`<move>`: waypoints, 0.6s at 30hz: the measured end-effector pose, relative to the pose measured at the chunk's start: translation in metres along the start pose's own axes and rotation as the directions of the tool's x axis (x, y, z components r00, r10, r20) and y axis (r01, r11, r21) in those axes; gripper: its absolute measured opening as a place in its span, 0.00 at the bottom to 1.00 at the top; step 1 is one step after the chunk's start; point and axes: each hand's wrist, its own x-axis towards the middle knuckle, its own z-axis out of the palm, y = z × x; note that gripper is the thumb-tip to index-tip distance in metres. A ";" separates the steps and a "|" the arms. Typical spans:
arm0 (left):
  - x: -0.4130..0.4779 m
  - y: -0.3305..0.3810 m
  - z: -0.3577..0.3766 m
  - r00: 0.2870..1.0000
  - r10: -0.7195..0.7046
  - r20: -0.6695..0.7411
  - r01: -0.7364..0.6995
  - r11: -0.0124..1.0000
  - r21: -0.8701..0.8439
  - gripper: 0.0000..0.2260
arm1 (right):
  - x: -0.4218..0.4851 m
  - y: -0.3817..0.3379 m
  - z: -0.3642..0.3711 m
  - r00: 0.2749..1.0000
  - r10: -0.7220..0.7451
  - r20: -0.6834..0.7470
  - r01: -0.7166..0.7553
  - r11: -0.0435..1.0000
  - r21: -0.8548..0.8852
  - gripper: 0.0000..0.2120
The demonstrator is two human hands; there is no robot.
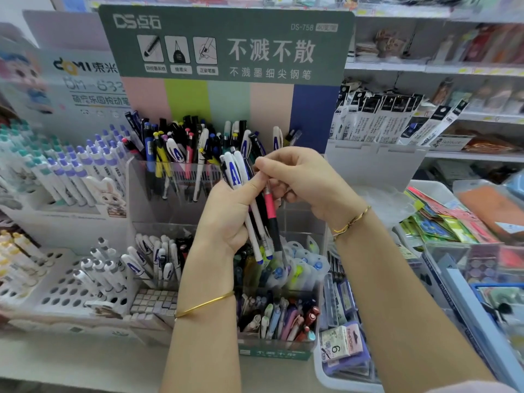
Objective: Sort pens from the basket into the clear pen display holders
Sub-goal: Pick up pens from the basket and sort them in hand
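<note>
My left hand grips a bundle of pens, white ones with blue "A" clips at the top and blue tips pointing down. My right hand pinches the top of a pink and black pen within that bundle. Both hands hover in front of the tiered clear pen display holder. Its top tier is packed with mixed pens. The middle tier holds white "A" pens on the left. The front tier holds pastel pens. No basket is plainly visible.
A white rack with purple-capped pens stands at the left, and a perforated white pen stand sits below it. Packaged refills hang at the right. A bin of stationery packs and sticker sheets crowd the right side.
</note>
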 end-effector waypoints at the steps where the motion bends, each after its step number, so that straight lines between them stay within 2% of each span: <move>1: -0.001 0.000 -0.001 1.000 -0.015 0.004 0.015 1.000 -0.006 0.06 | 0.000 0.000 0.000 1.000 0.001 -0.027 0.000 0.999 0.043 0.06; 3: 0.000 0.000 -0.002 0.999 -0.045 -0.002 0.045 0.999 -0.020 0.08 | 0.000 0.000 0.000 0.991 -0.024 -0.133 0.043 0.989 0.141 0.05; 5: -0.001 -0.001 -0.003 0.998 -0.059 -0.039 0.057 0.998 -0.041 0.08 | 0.002 -0.003 -0.003 0.941 -0.104 -0.322 0.172 0.967 0.189 0.06; 7: -0.001 -0.003 -0.004 0.994 -0.072 -0.080 0.069 0.997 -0.043 0.07 | 0.006 -0.008 -0.009 0.809 -0.231 -0.540 0.335 0.937 0.101 0.07; 9: -0.001 -0.005 -0.005 0.989 -0.077 -0.125 0.072 0.997 -0.042 0.04 | 0.009 -0.013 -0.013 0.641 -0.373 -0.671 0.451 0.890 -0.065 0.08; 11: -0.001 -0.006 -0.006 0.984 -0.059 -0.169 0.055 0.998 -0.028 0.03 | 0.011 -0.016 -0.012 0.512 -0.508 -0.692 0.501 0.832 -0.239 0.09; 13: 0.000 -0.005 -0.005 0.981 -0.040 -0.187 0.038 0.999 -0.014 0.02 | 0.014 -0.014 -0.007 0.453 -0.608 -0.653 0.508 0.777 -0.371 0.07; 15: 0.000 -0.005 -0.003 0.982 -0.040 -0.185 0.038 0.999 -0.012 0.03 | 0.019 -0.009 -0.003 0.430 -0.660 -0.615 0.485 0.744 -0.459 0.04; 18: 0.001 -0.004 -0.003 0.981 -0.042 -0.189 0.039 0.999 -0.021 0.02 | 0.028 -0.002 0.001 0.483 -0.674 -0.559 0.446 0.739 -0.505 0.07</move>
